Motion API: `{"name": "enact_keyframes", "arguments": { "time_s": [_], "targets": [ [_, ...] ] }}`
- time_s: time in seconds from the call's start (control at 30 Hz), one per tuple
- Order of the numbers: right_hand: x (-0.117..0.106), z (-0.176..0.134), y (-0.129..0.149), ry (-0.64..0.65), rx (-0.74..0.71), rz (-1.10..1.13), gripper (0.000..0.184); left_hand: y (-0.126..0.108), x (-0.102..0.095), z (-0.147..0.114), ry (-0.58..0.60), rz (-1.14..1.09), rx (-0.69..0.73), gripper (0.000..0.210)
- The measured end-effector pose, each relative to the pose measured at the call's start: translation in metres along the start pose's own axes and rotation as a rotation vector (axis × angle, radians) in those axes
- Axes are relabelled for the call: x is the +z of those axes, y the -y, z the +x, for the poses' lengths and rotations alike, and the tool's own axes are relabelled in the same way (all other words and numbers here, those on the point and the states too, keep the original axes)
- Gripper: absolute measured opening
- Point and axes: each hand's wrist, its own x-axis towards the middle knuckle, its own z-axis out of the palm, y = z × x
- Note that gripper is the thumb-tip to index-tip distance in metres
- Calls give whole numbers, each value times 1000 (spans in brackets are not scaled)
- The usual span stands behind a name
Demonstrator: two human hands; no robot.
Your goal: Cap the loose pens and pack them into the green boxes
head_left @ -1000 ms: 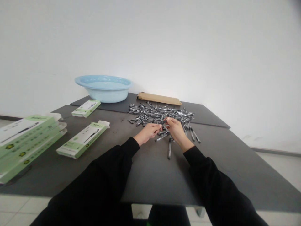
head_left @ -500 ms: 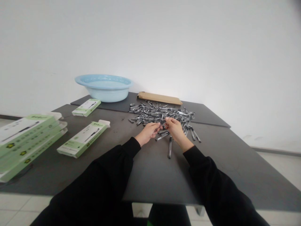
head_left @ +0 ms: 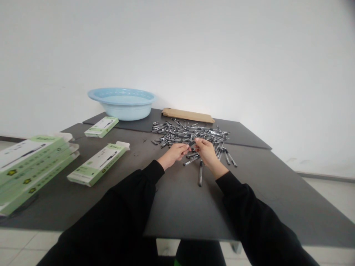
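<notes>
My left hand (head_left: 175,155) and my right hand (head_left: 206,152) are close together at the near edge of a pile of pens (head_left: 180,133). The fingers of both hands are pinched on a pen (head_left: 192,144). Only a short dark piece of it shows between the fingertips; the rest is hidden. Just below my right hand, a single clear pen with a black cap (head_left: 200,178) lies on the table, apart from the pile.
At left are stacked green-and-white pen boxes (head_left: 33,159), a box with its flap up (head_left: 98,162) and a smaller-looking box (head_left: 101,126). A light blue basin (head_left: 126,111) and a brown cardboard piece (head_left: 188,115) lie along the back of the dark table (head_left: 277,192).
My left hand has shifted very slightly to the left. My right hand stays almost where it was, and the pile looks the same.
</notes>
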Motion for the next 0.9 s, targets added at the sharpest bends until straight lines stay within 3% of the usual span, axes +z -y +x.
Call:
{"name": "enact_keyframes", "arguments": {
  "time_s": [0.3, 0.43, 0.53, 0.63, 0.73, 0.9],
  "targets": [
    [-1, 3, -8, -28, -10, -67, 46, 1, -2, 0, -141, 216, 99, 34],
    [-5, 6, -7, 0, -46, -145, 41, -1, -1, -1, -166, 216, 81, 33],
    [-15, 11, -5, 47, -181, -384, 26, -3, -4, 0, -201, 169, 77, 25],
    [-26, 15, -8, 96, -315, -780, 22, -5, -10, 2, -262, 159, 69, 23],
    [-33, 16, -16, 164, -343, -1143, 18, -5, -14, 4, -316, 189, 66, 23],
    [-33, 16, -23, 238, -338, -1334, 22, -2, -10, 4, -312, 220, 72, 23]
  ]
}}
